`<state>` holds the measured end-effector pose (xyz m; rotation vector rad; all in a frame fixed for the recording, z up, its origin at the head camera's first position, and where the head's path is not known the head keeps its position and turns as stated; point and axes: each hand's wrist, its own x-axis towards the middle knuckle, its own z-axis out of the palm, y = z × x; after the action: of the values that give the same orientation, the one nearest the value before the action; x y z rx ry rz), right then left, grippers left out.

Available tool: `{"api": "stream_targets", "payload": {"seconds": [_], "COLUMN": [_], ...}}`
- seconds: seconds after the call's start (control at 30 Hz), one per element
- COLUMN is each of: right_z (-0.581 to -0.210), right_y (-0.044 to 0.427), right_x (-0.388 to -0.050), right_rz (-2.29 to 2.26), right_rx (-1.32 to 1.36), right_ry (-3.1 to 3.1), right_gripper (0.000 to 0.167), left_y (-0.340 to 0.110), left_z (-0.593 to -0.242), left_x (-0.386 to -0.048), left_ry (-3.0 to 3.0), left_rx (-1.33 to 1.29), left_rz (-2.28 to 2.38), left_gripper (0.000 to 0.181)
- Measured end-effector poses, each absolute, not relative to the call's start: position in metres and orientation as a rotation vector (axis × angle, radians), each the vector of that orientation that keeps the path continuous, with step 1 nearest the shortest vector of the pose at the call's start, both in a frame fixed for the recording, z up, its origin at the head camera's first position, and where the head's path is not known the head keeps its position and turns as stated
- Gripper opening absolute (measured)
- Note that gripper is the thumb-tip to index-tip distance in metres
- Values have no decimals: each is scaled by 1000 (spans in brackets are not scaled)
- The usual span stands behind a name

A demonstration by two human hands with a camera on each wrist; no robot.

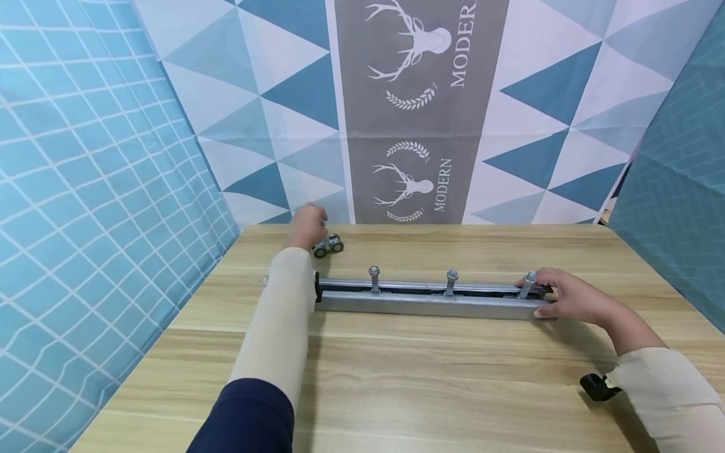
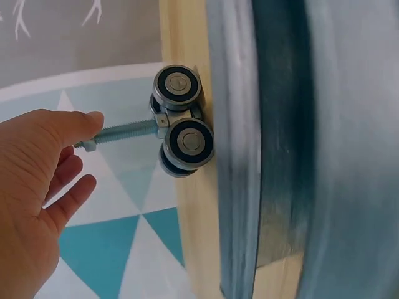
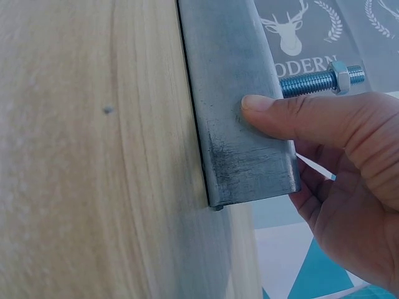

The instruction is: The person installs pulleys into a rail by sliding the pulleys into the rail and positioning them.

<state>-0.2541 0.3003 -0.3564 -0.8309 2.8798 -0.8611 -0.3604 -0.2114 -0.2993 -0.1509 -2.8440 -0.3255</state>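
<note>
My left hand (image 1: 308,226) is at the far left of the table, its thumb and fingers pinching the threaded bolt (image 2: 128,131) of a roller trolley (image 1: 328,245). In the left wrist view the trolley's wheels (image 2: 191,142) show dark rings around metal centres. A grey metal track (image 1: 425,304) lies crosswise on the table with its slot upward. Three bolts with nuts stand up out of the slot, the middle bolt (image 1: 451,282) among them. My right hand (image 3: 349,143) grips the track's right end, thumb on the near side wall, beside the rightmost bolt (image 3: 312,82).
The wooden table (image 1: 419,390) meets a patterned curtain (image 1: 413,113) at the back. Tiled-print blue cloth (image 1: 85,189) hangs at left, teal cloth (image 1: 674,163) at right. A black object (image 1: 599,387) is at the right sleeve. My left forearm covers the track's left end.
</note>
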Motion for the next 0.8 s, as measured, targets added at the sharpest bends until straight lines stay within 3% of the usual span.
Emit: {"api": "stream_targets", "payload": {"seconds": [0.23, 0.8], "right_z": [-359, -356], "right_y": [300, 300], "right_x": [-254, -255], "right_rz": [-865, -866], "right_rx": [-812, -791], "right_ry": [2876, 2880], "right_gripper": [53, 52], "left_y": [-217, -216], "left_z": [-306, -296], "left_x": [-372, -377], "left_ry": [-2848, -2945], "left_rx": [-96, 19], "left_rz": [-437, -662], "left_gripper": [32, 22]}}
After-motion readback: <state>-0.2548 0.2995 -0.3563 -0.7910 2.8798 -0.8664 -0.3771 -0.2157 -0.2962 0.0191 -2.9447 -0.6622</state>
